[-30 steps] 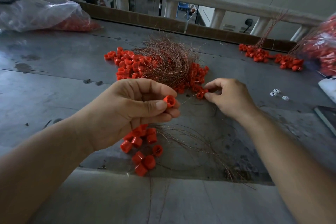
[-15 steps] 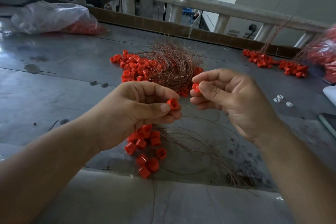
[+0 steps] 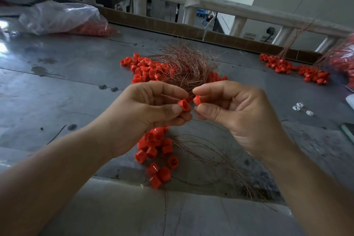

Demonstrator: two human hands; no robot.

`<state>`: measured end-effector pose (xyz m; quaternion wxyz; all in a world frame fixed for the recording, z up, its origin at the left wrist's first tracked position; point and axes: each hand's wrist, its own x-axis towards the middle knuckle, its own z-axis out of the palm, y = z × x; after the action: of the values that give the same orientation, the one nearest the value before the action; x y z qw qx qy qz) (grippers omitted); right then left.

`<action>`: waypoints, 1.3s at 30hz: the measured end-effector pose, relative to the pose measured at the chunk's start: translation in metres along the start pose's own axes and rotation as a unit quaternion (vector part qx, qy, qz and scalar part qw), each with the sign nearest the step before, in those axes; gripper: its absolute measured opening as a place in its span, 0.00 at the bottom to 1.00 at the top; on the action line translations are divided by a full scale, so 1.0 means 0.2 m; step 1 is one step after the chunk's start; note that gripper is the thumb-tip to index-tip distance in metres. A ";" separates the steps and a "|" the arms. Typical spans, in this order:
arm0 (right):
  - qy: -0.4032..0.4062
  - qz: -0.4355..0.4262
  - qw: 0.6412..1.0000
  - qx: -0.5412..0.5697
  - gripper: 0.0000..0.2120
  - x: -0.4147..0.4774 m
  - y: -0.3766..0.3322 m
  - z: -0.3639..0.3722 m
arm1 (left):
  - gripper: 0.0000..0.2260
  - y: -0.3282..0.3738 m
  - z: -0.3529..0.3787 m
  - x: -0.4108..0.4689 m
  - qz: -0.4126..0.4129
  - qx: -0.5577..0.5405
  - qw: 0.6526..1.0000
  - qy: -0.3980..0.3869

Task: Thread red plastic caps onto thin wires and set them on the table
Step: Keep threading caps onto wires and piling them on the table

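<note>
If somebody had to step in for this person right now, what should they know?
Left hand pinches a small red plastic cap between thumb and fingers; right hand pinches a second red cap beside it, above the grey metal table.
Supply: a heap of loose red caps partly under a tangle of thin copper wires lies beyond the hands.
Done: a cluster of red caps with wires trailing from it lies near the table's front edge.
Left: whether a wire runs through either held cap is too fine to tell; thread both, set them down, carry on through the heap.
</note>
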<state>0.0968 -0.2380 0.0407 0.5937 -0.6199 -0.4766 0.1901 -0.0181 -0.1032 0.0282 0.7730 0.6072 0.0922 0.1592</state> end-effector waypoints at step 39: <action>0.058 -0.083 0.976 -0.191 0.09 -0.04 0.05 0.08 | 0.06 -0.05 0.01 -0.01 0.039 0.114 0.993 0.008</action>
<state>0.0832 -0.2341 0.0241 0.5043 -0.6903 -0.5187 0.0097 -0.0189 -0.1078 0.0197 0.6910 0.6934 0.0921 0.1824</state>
